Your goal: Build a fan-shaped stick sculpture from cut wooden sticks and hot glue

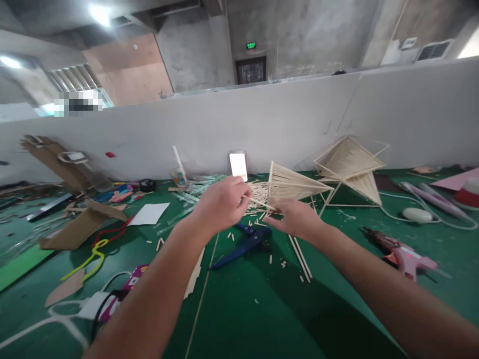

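A thin wooden stick [260, 203] spans the gap between my hands above the table. Its left end is pinched in the fingers of my left hand [223, 200]. The fingers of my right hand [295, 218] are closed on its other end, partly hidden from view. Just behind my right hand stands a pointed frame of wooden sticks [294, 183], one side covered with close-set sticks. Many short stick pieces [258, 192] lie in a heap behind the hands. Blue-handled cutters [241, 249] rest on the green table below them.
A larger stick structure [348, 169] stands at the back right. Nearer, a pink glue gun [406, 254] lies on the table. A lit phone [238, 166] leans against the white partition [209, 124]. Cardboard [80, 227], a white power plug [95, 304] and cables occupy the left.
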`<state>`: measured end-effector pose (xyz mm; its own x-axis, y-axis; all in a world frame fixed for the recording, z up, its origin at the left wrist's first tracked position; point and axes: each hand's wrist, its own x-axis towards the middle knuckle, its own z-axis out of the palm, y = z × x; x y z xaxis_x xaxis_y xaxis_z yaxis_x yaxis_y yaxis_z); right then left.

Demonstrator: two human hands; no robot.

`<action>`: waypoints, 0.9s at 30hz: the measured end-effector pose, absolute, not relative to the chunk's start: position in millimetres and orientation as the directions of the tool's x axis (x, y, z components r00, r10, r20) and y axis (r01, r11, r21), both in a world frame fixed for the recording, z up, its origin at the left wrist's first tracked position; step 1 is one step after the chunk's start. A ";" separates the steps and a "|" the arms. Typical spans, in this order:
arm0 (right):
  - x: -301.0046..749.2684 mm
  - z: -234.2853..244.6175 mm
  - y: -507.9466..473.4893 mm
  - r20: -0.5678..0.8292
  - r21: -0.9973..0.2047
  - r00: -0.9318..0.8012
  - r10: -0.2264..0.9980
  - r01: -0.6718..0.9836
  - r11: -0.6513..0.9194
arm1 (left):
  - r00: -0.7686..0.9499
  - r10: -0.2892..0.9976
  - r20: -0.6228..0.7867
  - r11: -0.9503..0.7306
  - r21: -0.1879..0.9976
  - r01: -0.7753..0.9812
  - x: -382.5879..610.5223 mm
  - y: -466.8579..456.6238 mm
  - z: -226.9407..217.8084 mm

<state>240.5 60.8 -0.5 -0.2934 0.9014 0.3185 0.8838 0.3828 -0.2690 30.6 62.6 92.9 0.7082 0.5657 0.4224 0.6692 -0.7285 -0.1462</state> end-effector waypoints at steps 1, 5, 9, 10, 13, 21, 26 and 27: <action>238.1 3.2 49.3 0.368 -0.288 -0.294 0.882 0.866 0.409 | 0.688 0.556 0.466 -0.749 -0.079 0.658 25.4 52.0 87.0; 220.5 3.1 9.7 0.511 -0.360 -0.307 0.803 0.771 0.525 | 0.628 0.546 0.554 -0.803 0.132 0.581 13.4 18.7 55.7; 201.8 -15.1 -4.5 0.568 -0.398 -0.325 0.756 0.696 0.598 | 0.572 0.588 0.571 -0.789 0.251 0.561 15.2 8.7 24.1; 199.4 -20.0 -4.5 0.577 -0.402 -0.323 0.751 0.687 0.605 | 0.557 0.597 0.577 -0.784 0.274 0.557 16.9 8.9 17.8; 199.1 -31.3 -1.8 0.591 -0.410 -0.316 0.742 0.674 0.614 | 0.526 0.608 0.594 -0.780 0.327 0.533 22.0 11.5 3.9; 208.4 -42.4 -4.9 0.564 -0.437 -0.309 0.766 0.675 0.594 | 0.530 0.578 0.620 -0.802 0.315 0.507 29.1 13.1 -11.7; 209.2 -44.9 -5.9 0.544 -0.445 -0.301 0.783 0.688 0.573 | 0.513 0.603 0.611 -0.785 0.339 0.518 30.8 13.4 -18.6; 209.4 -45.2 -5.6 0.539 -0.446 -0.301 0.786 0.690 0.570 | 0.509 0.611 0.606 -0.779 0.347 0.522 30.7 13.5 -19.8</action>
